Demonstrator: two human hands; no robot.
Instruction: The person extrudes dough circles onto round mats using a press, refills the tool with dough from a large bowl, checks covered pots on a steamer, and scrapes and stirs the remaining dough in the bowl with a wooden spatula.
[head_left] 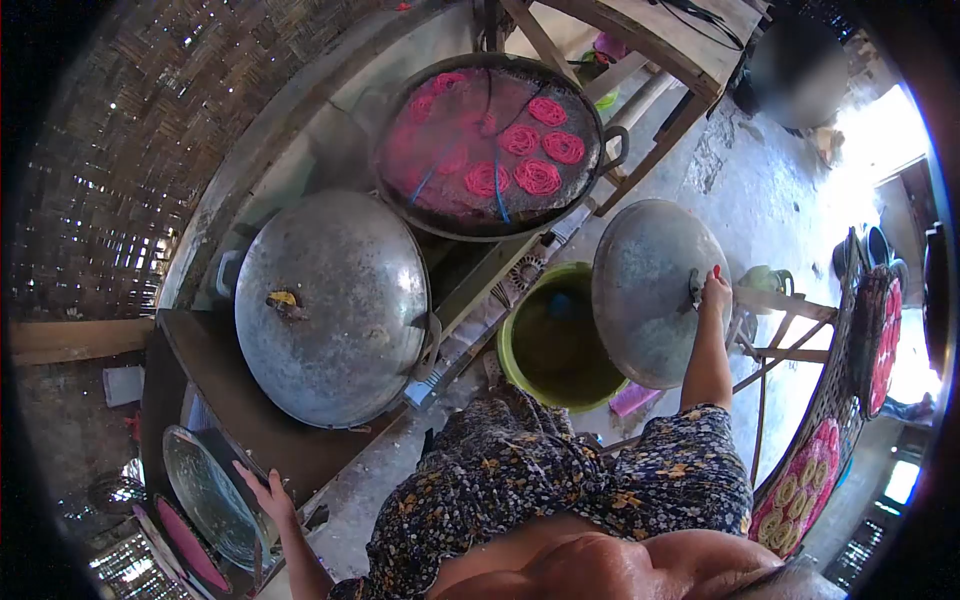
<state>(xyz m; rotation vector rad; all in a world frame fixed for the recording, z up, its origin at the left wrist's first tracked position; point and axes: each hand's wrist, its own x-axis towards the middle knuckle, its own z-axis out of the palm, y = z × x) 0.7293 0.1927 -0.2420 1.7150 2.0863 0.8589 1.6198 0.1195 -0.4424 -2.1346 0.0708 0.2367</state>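
Observation:
My right hand [712, 290] is closed on the handle of a grey domed metal lid [640, 290], held beside a green bucket [509, 345] of dark liquid. Uncovered, a large pan [615, 150] holds steaming liquid with several pink noodle-like coils [538, 177] in it. A second domed lid [340, 340] covers the vessel nearer to me, left of the bucket. At the lower left, my left hand [268, 493] has its fingers spread beside a metal basin [205, 490]; whether it touches the rim I cannot tell.
A wooden table [650, 35] stands behind the pan. On the right, a woven tray [800, 490] bears pink and yellowish coils, with more pink pieces [886, 345] above. A woven wall [110, 150] rises at the left. A pink tray [190, 545] is at the lower left.

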